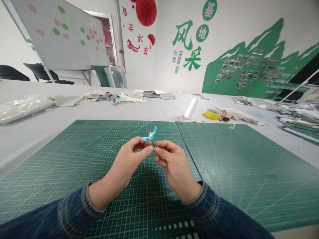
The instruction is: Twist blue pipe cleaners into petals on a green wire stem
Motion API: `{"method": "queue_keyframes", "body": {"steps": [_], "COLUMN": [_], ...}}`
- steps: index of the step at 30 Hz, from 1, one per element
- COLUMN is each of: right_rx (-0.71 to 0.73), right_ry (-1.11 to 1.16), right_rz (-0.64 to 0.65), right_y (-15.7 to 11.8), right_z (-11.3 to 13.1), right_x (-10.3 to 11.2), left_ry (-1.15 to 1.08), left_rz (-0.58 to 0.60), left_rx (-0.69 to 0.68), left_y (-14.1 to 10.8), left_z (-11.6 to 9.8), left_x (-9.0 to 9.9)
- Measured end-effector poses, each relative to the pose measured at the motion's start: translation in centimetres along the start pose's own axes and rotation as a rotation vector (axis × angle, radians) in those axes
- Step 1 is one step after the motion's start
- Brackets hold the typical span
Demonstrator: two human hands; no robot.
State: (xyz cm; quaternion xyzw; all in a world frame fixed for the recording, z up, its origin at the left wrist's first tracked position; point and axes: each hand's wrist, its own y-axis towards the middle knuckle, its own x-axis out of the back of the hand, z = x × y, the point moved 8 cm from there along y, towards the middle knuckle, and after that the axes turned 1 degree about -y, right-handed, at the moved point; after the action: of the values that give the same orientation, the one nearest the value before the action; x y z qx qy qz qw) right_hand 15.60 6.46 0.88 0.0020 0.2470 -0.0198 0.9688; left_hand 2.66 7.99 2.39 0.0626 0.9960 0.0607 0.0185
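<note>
A small blue-and-white flower (150,136) with a short green stem (153,143) is held up in front of me, above the green cutting mat (99,186). My left hand (131,157) pinches it from the left, thumb and forefinger closed at the base of the petals. From the right, my right hand (173,162) grips the green stem between thumb and forefinger, with its other fingers curled under. The two thumb tips nearly meet at the stem. Part of the stem is hidden by the fingertips.
A second cutting mat (249,172) adjoins on the right. Behind the mats are a white thread cone (191,108), yellow tape (213,114) and folded cloths (131,96). A plastic-wrapped bundle (27,106) lies far left; a heap of fabric (301,114) lies far right.
</note>
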Motion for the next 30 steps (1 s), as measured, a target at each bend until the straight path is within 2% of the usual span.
{"method": "queue_keyframes", "body": {"steps": [7,17,30], "right_rx": [0.058,0.077,0.002], "right_ry": [-0.081,-0.08,0.029], "right_rz": [0.007,0.035,0.11], "right_y": [-0.17,-0.25,-0.29], "right_z": [0.01,0.01,-0.38], "right_x": [-0.39,-0.61,-1.04], "left_ry": [-0.025,-0.12,-0.118], "left_rz": [-0.047,0.039,0.035], "left_rx": [0.042,0.045,0.024], "left_y": [-0.18,-0.1,0.16], "left_z": [0.58,0.37,0.16], "left_x": [0.33,-0.44,0.07]}}
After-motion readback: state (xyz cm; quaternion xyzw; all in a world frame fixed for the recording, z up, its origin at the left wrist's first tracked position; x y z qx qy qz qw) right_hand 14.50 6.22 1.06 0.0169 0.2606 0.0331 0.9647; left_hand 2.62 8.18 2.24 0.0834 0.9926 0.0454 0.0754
